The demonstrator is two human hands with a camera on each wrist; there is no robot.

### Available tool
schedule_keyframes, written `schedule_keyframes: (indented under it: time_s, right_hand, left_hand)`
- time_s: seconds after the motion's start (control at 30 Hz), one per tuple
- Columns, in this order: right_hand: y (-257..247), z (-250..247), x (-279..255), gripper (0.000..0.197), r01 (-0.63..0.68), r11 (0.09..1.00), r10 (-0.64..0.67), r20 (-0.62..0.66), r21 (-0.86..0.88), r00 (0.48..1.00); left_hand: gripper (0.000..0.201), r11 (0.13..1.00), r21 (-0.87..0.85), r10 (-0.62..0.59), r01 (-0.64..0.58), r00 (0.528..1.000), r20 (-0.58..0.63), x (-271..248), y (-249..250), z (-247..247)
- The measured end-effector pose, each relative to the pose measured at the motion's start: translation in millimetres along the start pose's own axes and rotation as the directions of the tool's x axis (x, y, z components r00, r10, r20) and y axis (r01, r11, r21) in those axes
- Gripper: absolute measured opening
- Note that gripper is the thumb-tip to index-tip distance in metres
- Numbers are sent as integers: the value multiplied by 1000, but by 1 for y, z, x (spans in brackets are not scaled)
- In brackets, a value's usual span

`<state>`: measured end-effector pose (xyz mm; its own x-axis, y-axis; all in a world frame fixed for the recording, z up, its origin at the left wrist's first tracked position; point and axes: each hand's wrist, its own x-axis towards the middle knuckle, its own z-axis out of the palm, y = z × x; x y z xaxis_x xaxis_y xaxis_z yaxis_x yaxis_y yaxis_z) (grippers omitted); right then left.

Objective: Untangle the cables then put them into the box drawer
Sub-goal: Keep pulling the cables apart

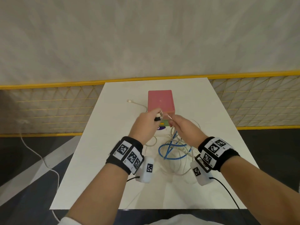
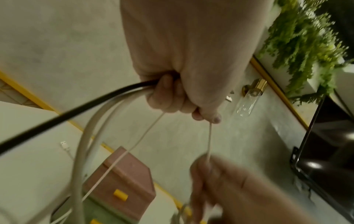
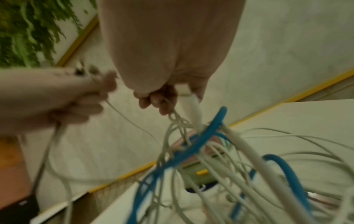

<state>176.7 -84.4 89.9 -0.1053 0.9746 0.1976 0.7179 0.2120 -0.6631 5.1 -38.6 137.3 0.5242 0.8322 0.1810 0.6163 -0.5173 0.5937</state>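
Observation:
A tangle of white and blue cables [image 1: 174,148] lies on the white table [image 1: 100,153] in front of the pink box drawer [image 1: 160,101]. My left hand [image 1: 146,125] is raised over the table and grips a bunch of cables [image 2: 107,109], one black and some white, with plug ends sticking out near its thumb. My right hand [image 1: 181,129] hovers close beside it and pinches a knot of thin white cables [image 3: 176,119], from which the blue cable [image 3: 193,145] and thicker white ones hang. A thin white cable [image 2: 209,142] runs taut between both hands.
The box has lower green and dark drawers with yellow handles [image 2: 119,195]. One loose white cable end [image 1: 129,101] lies left of the box. A yellow mesh fence [image 1: 48,109] stands behind the table. A white cord [image 1: 40,158] trails on the floor at the left.

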Motion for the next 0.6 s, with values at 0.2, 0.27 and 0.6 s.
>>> schedule_keyframes:
  time_s: [0.2,0.27,0.6]
  right_hand:
    - [35,9,-5,27,-123,992,123,26,-24,992]
    - [34,7,-3,31,-147,989,147,21,-1,989]
    - [12,-3,-3,23,-17,1000,16,28,18,999]
  left_hand:
    - [12,990,-130,-93,49,930,-356,10,-6,-42]
    - [22,992,-100,-114,83,925,-363,12,-11,-46]
    - [14,998,61,-23,16,992,120,3,-5,8]
